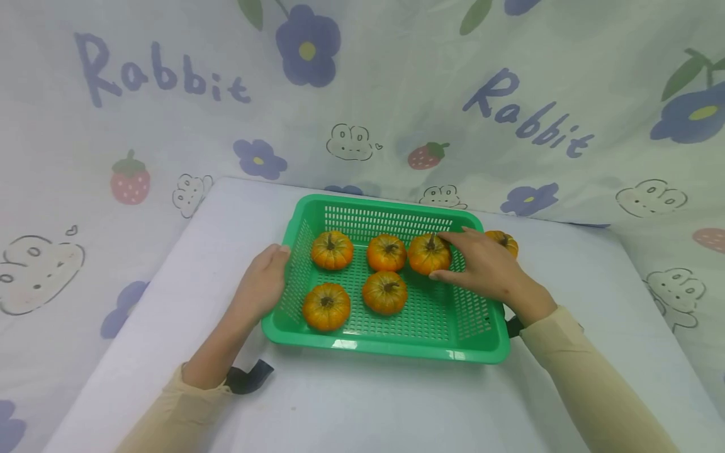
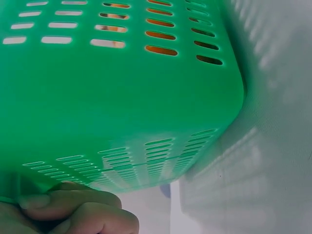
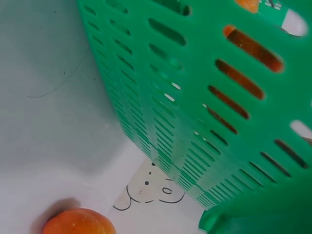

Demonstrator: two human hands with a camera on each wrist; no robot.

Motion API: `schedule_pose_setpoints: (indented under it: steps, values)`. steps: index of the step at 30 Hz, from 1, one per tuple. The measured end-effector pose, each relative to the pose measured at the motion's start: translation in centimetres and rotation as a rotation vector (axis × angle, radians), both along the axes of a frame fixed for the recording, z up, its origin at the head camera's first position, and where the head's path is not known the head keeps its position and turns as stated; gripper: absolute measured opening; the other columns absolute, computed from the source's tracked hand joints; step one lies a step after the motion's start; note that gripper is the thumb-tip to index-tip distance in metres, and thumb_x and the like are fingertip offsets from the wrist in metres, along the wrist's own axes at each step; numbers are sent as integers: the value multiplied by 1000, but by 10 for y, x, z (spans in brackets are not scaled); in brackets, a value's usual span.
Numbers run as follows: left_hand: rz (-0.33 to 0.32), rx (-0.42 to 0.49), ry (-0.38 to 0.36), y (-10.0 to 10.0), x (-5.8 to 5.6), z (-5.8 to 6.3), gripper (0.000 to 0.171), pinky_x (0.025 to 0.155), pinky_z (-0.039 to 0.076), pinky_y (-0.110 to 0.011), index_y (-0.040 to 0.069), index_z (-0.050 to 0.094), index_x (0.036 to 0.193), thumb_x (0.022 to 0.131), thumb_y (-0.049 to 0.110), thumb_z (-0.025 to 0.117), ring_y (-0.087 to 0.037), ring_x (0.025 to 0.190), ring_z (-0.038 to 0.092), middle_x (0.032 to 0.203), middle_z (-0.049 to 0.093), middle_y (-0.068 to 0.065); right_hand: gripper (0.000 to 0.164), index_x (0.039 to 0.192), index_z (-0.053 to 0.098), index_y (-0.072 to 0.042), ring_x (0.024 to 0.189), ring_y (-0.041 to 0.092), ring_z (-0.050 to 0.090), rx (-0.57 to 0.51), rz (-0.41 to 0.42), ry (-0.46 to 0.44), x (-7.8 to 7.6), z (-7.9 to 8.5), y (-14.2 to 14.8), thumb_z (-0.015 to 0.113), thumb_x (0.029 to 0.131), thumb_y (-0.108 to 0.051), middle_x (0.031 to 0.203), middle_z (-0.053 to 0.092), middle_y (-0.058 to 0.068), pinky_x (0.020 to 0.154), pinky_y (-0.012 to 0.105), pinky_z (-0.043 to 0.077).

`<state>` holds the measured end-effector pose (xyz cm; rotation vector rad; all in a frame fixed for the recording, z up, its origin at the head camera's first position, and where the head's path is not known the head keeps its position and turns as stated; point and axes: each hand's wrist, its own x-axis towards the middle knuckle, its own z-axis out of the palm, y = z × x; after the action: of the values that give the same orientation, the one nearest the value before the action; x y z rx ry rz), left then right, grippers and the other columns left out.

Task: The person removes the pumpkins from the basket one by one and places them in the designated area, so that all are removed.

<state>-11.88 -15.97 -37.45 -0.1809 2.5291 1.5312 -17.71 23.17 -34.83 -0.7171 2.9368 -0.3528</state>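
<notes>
A green plastic basket with slotted walls holds several small orange pumpkins. My left hand grips the basket's left rim; in the left wrist view its curled fingers show at the basket's edge. Reaching over the right rim, my right hand holds a ribbed pumpkin between thumb and fingers, inside the basket toward the back right. Beside that one lies another pumpkin, with a third pumpkin in front. The right wrist view shows the basket's slotted outer wall but not the hand.
Outside the basket, past its right rim, one more pumpkin sits on the white tabletop, partly behind my right hand. A printed cloth with rabbits, flowers and strawberries hangs behind the table.
</notes>
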Motion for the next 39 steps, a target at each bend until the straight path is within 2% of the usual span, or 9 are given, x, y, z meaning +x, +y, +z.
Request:
schedule_pose_setpoints:
  steps: [5, 10, 19, 28, 39]
  values:
    - [-4, 6, -7, -1, -1, -1, 52, 68, 57, -38, 1, 51, 127, 115, 43, 23, -28, 81, 61, 100, 58, -18, 86, 153, 51, -8, 138, 48, 47, -13, -11, -9, 6, 5, 2, 75, 90, -62, 150, 53, 23, 102, 70, 46]
    - [-9, 13, -7, -1, -1, 0, 52, 67, 58, -38, 1, 51, 128, 115, 43, 22, -28, 81, 61, 100, 59, -19, 85, 152, 50, -5, 128, 44, 56, -47, -19, 10, 14, 18, 10, 77, 91, -58, 146, 57, 21, 101, 66, 48]
    - [-13, 23, -17, -1, -1, 0, 54, 68, 59, -39, 1, 49, 130, 114, 44, 21, -28, 81, 62, 102, 59, -19, 85, 152, 50, -3, 133, 46, 51, -118, -87, 40, 27, 38, 37, 78, 91, -55, 147, 56, 22, 104, 69, 43]
    - [-12, 29, -23, 0, 0, 2, 54, 67, 59, -39, 1, 49, 130, 114, 44, 21, -28, 81, 63, 102, 59, -20, 84, 153, 48, -3, 133, 51, 49, -172, -174, 89, 33, 42, 69, 84, 89, -44, 148, 54, 25, 104, 74, 40]
    - [-22, 22, -13, -1, -2, 1, 56, 67, 59, -39, 0, 49, 130, 114, 45, 20, -29, 81, 63, 103, 59, -20, 90, 157, 40, 0, 134, 55, 45, -152, -280, 98, 35, 37, 98, 83, 91, -43, 150, 49, 30, 101, 76, 39]
